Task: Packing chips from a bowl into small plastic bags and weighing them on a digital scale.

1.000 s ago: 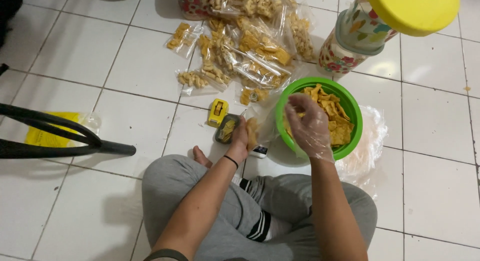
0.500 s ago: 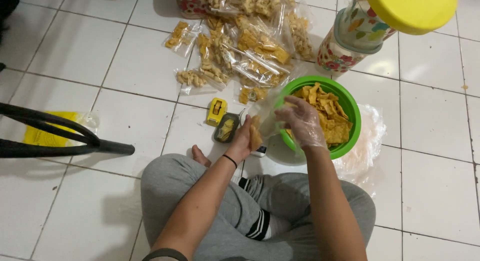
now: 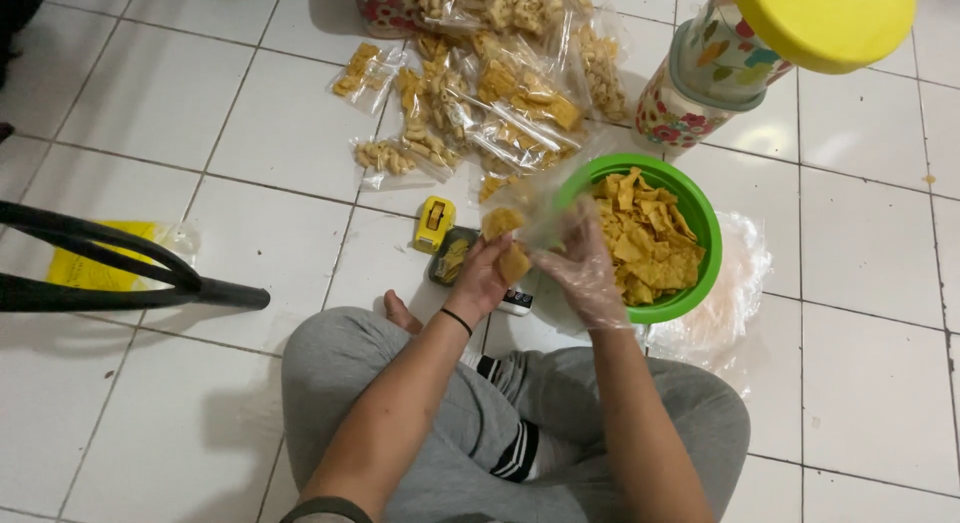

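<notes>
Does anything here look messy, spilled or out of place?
Mostly tidy. The filled snack bags lie in a loose, overlapping heap on the floor tiles rather than stacked. The chips stay inside the green bowl, with no clear spill around it.

Even indoor light falling from above, soft shadows lying under the legs, white floor tiles (image 3: pixel 880 253) gleaming faintly, hands blurring slightly.
</notes>
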